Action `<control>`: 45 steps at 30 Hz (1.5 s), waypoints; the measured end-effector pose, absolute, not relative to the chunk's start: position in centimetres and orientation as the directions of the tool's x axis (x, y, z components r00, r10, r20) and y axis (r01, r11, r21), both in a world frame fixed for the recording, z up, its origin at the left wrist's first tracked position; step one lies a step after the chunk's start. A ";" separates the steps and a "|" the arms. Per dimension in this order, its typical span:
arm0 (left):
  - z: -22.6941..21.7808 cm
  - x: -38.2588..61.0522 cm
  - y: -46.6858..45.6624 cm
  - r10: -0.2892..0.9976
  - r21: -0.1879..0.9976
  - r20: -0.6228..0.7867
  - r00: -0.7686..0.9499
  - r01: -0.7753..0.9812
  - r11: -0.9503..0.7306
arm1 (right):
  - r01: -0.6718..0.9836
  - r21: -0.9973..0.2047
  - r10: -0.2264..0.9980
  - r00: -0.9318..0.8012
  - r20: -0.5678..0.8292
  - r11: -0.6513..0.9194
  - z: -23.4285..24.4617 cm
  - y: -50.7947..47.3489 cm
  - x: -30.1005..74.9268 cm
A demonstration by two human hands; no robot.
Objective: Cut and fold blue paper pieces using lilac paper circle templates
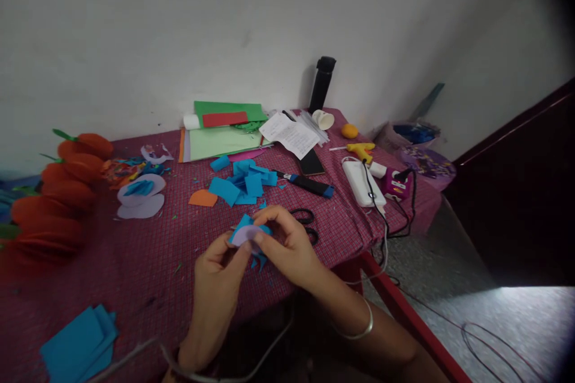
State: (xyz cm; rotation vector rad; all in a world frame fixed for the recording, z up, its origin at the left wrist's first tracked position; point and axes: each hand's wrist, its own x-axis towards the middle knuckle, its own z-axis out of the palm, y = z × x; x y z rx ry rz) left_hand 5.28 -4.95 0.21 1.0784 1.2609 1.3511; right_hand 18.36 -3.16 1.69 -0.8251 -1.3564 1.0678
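Both hands meet over the near edge of the table. My left hand (218,278) and my right hand (287,245) pinch a small paper piece (246,233), a pale lilac disc with blue paper strips sticking out around it. Fingers of both hands are closed on it. Black scissors (306,219) lie just right of my right hand. A heap of cut blue paper squares (245,181) and an orange scrap (203,198) lie beyond the hands.
The table has a red checked cloth (148,251). Orange paper pumpkins (67,179) stand at left, lilac discs (140,197) near them, blue sheets (78,344) at front left. Coloured sheets (222,131), phone (311,162), cutter (308,184), glue gun (359,149), power bank (363,182) and black flask (321,84) lie behind.
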 end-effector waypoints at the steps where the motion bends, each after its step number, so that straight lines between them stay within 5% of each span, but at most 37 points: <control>1: 0.3 5.2 -5.0 0.994 0.999 -0.013 -0.109 -0.041 0.009 | -0.077 -0.938 0.933 -0.109 0.344 0.337 1.7 -3.1 18.6; 9: 1.6 4.1 -5.3 0.994 0.979 0.070 0.079 0.187 -0.084 | -0.077 -0.978 0.946 -0.248 0.209 0.196 1.8 -2.9 19.4; 15: 1.3 4.1 -5.2 0.995 0.983 0.027 0.096 0.181 -0.044 | -0.139 -0.970 0.954 -0.200 0.224 0.199 1.5 -2.9 19.0; 22: 0.6 4.0 -5.2 0.991 0.986 -0.114 0.071 0.126 0.105 | -0.049 -0.955 0.953 -0.071 0.295 0.292 1.2 -3.0 18.1; 31: 0.3 4.2 -5.1 0.991 0.986 -0.123 0.049 0.117 0.117 | 0.023 -0.937 0.936 -0.049 0.348 0.349 1.0 -3.0 18.0; 39: 0.2 3.4 -4.8 0.989 0.981 -0.131 0.075 0.153 0.119 | -0.216 -0.971 0.977 -0.162 0.136 0.099 0.5 -2.7 18.3; 45: 0.4 3.3 -4.6 0.988 0.989 -0.151 0.044 0.008 0.150 | -0.254 -0.967 0.971 -0.232 0.055 -0.006 0.4 -2.3 18.8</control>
